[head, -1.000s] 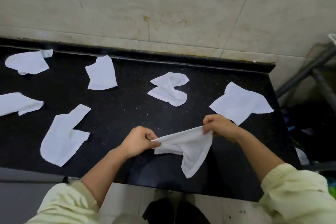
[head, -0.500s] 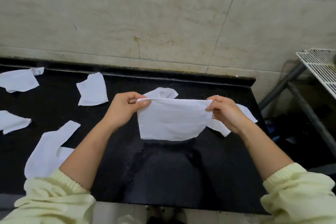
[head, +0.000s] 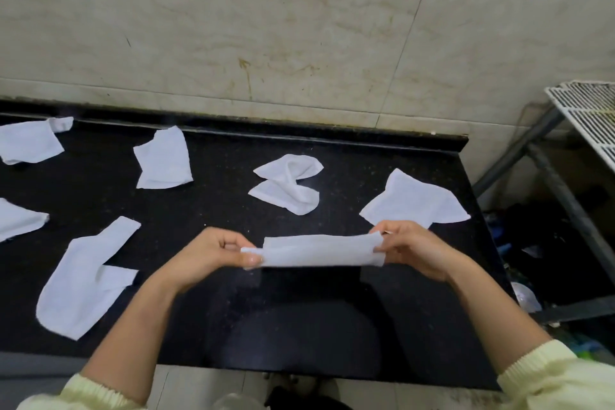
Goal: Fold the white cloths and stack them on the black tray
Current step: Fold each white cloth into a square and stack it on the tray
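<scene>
A white cloth hangs stretched between my hands as a narrow flat strip, just above the black counter. My left hand pinches its left end and my right hand pinches its right end. Several more white cloths lie crumpled on the counter: one at the far right, one in the middle, one further back, a long one at the front left, and two at the left edge. No black tray is in view.
A tiled wall rises behind the counter. To the right stands a metal rack with a white wire shelf; dark clutter lies on the floor below it. The counter's front edge runs near my forearms.
The cloth was picked up from the counter, held up spread wide, and is now lowered and narrowed into a strip between both hands. The camera view shifted as well.
</scene>
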Tool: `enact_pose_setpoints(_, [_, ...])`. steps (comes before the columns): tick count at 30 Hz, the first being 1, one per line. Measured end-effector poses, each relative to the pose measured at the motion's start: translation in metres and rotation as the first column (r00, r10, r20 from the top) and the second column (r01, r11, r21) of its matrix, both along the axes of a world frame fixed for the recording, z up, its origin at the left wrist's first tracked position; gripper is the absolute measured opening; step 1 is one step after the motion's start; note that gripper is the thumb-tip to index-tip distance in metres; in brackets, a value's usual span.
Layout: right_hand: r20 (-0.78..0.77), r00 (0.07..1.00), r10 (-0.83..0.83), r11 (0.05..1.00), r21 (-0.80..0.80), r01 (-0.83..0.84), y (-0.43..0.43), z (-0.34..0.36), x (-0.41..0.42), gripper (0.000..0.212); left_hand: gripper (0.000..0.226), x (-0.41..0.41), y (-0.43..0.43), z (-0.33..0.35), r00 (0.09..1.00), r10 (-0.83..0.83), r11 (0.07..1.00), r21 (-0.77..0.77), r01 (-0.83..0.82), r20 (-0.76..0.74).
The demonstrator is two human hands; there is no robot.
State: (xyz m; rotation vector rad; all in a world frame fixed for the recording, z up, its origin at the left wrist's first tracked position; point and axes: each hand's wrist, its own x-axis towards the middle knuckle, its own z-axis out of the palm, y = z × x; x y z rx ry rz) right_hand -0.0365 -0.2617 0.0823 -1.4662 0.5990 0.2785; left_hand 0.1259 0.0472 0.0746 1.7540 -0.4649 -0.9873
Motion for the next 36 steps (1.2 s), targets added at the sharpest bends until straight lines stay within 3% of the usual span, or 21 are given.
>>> enact_pose_setpoints(3, [-0.168,0.982,0.084,0.996,-0.014,-0.087,0.008,-0.03,-0.015,0.018,0.038,-0.015,0.009,-0.031,0.996,-0.034,0.993,0.107,0.043,-0.079])
enact_pose_setpoints(8, [-0.321,0.941,0.111,0.993,-0.003,-0.118,0.016,-0.07,-0.032,0.015,0.006,-0.033,0.007,-0.062,0.98,-0.006,0.981,0.187,0.044,-0.2])
enact_pose_setpoints(13, [-0.291,0.955,-0.051,0.996,-0.091,0.026,0.012,-0.083,-0.023,0.013,0.015,-0.021,-0.005,-0.073,0.973,0.045,0.982,0.19,0.0,-0.227])
enact_pose_setpoints(17, [-0.253,0.956,-0.15,0.967,-0.237,0.089,0.011,-0.09,-0.007,0.005,0.011,-0.007,-0.023,-0.08,0.984,0.103,0.975,0.21,-0.07,-0.148])
enact_pose_setpoints(20, [-0.24,0.956,-0.17,0.947,-0.308,0.091,0.009,-0.099,0.003,0.013,0.011,0.001,-0.034,-0.09,0.995,0.067,0.962,0.269,-0.045,-0.074])
enact_pose_setpoints(23, [-0.221,0.952,-0.211,0.918,-0.381,0.115,0.008,-0.108,0.009,0.013,0.016,0.005,-0.039,-0.098,0.989,0.149,0.947,0.287,-0.145,0.01])
enact_pose_setpoints(26, [-0.207,0.958,-0.2,0.887,-0.453,0.087,0.008,-0.114,0.014,0.011,0.026,0.008,-0.04,-0.108,0.971,0.238,0.933,0.273,-0.235,0.023])
enact_pose_setpoints(32, [-0.209,0.961,-0.18,0.834,-0.551,0.037,0.007,-0.118,0.018,0.023,0.016,0.008,-0.047,-0.11,0.961,0.266,0.924,0.265,-0.276,0.075])
enact_pose_setpoints(36, [-0.199,0.963,-0.183,0.793,-0.609,0.025,0.008,-0.12,0.02,0.023,0.016,0.009,-0.048,-0.114,0.948,0.257,0.898,0.315,-0.307,0.19])
